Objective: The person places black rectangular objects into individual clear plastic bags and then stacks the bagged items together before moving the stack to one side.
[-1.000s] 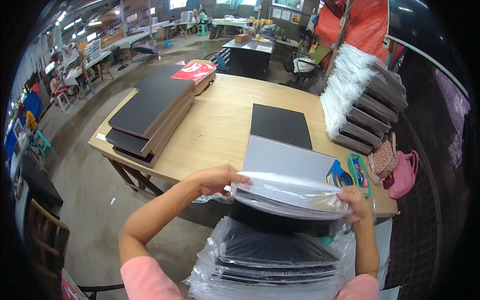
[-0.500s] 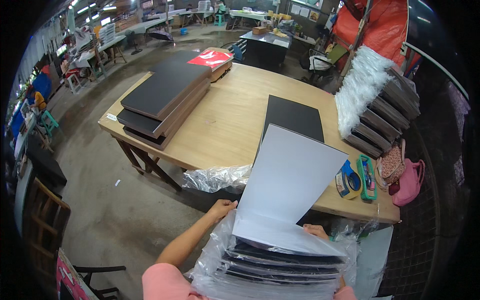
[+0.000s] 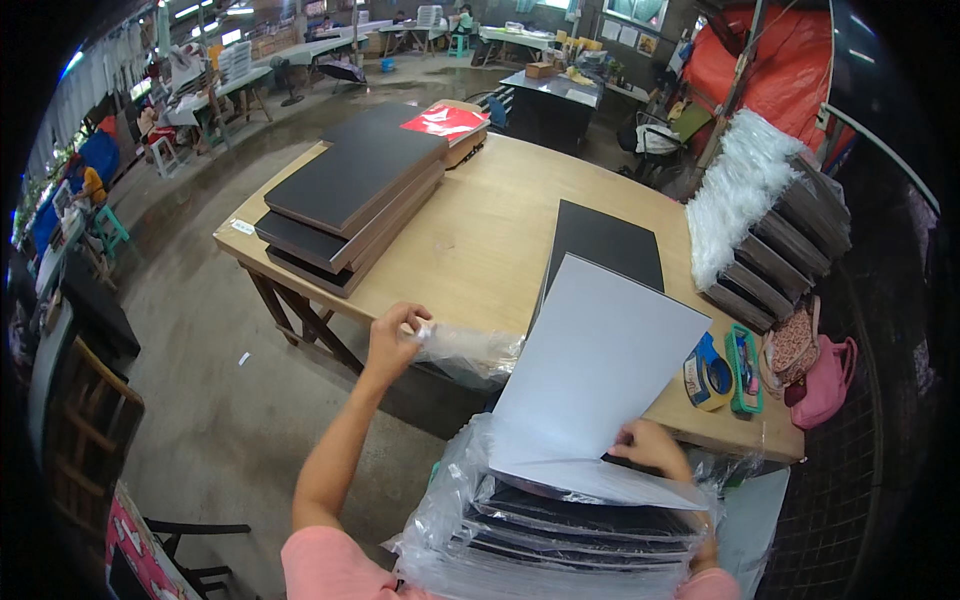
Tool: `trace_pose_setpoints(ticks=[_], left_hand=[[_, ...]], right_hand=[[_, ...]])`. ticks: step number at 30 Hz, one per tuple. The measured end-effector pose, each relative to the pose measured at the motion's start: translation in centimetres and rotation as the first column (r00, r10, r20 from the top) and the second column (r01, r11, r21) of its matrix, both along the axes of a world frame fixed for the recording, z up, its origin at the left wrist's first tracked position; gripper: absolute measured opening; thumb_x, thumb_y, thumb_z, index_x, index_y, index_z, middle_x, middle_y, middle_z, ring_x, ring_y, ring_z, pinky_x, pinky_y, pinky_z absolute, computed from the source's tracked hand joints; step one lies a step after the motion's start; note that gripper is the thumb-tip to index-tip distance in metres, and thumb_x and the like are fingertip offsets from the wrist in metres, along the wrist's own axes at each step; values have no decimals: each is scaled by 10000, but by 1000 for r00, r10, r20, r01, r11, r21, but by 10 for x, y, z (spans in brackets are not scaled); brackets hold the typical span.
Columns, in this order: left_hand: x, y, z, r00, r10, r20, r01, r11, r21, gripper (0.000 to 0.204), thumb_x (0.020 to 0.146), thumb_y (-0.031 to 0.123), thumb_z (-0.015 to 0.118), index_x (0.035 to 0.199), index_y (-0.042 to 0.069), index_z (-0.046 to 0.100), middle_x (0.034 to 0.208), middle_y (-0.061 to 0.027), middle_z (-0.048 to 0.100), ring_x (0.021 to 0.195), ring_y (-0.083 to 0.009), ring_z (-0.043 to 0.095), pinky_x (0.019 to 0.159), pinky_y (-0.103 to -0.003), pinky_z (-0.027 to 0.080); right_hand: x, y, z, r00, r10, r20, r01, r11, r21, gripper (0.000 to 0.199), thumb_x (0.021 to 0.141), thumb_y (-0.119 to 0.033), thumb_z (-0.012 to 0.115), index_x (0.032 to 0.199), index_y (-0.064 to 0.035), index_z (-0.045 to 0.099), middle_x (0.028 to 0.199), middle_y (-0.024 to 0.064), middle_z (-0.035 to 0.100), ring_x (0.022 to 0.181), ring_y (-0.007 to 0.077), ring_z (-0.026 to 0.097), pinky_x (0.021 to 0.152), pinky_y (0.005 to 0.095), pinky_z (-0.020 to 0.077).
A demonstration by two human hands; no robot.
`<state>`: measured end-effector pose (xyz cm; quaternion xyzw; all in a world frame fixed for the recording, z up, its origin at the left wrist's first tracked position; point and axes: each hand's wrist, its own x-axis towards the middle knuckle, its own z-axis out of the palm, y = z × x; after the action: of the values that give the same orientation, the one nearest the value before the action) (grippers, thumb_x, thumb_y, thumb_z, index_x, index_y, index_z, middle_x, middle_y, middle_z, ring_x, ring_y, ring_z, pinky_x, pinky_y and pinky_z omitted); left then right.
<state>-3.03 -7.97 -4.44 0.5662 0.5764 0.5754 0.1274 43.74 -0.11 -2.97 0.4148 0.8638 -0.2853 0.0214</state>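
A tall white board [image 3: 605,350] leans against the table's near edge, its lower part bent over a stack of dark boards in clear plastic wrapping [image 3: 580,545] close to my body. My left hand [image 3: 395,342] is raised at the table's front edge, its fingers pinching a clear plastic bag [image 3: 470,352] that lies there. My right hand [image 3: 650,446] is at the right side of the white board, fingers curled at its edge near the bend; what lies under the fingertips is partly hidden. Behind the white board a black board [image 3: 612,245] lies on the table.
The wooden table [image 3: 490,230] bears a stack of dark boards [image 3: 350,190] with a red packet [image 3: 445,121]. To the right are tape rolls [image 3: 708,372], a green basket [image 3: 743,368] of small tools, a pink bag [image 3: 828,380] and plastic-wrapped stacks [image 3: 755,220].
My left hand has left the stack's plastic wrapping, moving up and left to the bag at the table edge. My right hand has come up further along the white board's edge. The view has shifted slightly.
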Motion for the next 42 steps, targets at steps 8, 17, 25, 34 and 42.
trace_pose_setpoints(ticks=[8,17,25,34,42], left_hand=[[44,32,107,955,-90,283,110,992,-57,181,771,-36,631,912,-7,521,900,-152,668,883,-173,652,664,-245,506],[25,30,112,948,2,317,23,997,-77,224,745,-5,714,921,-15,576,813,-95,671,676,-102,644,569,-209,503],[20,31,113,977,90,195,-61,986,-153,330,708,72,777,997,7,633,715,-20,612,600,-80,575,569,-208,490],[12,19,103,413,-626,662,909,331,-255,431,909,417,539,1012,5,613,912,-82,609,739,-163,585,650,-281,489],[50,5,164,147,-838,526,980,49,-195,480,928,400,505,1094,-42,595,959,-117,620,825,-193,613,718,-309,475]], right_hand=[[-233,30,124,709,486,-511,-151,813,563,539,708,-192,737,1157,-36,483,969,158,564,908,295,577,769,366,484],[-295,66,121,647,290,-705,10,921,388,41,766,-27,646,779,10,658,697,133,656,600,188,617,591,302,484],[-301,66,118,558,315,-768,58,908,415,73,757,34,599,805,18,651,740,145,659,656,224,641,606,299,496],[-293,62,125,644,107,-758,-419,878,-232,135,934,-127,497,1029,-51,437,861,75,574,844,148,581,733,282,478],[-184,3,149,651,346,-676,-332,930,156,278,797,-50,625,1068,-2,587,949,72,609,838,158,569,724,283,460]])
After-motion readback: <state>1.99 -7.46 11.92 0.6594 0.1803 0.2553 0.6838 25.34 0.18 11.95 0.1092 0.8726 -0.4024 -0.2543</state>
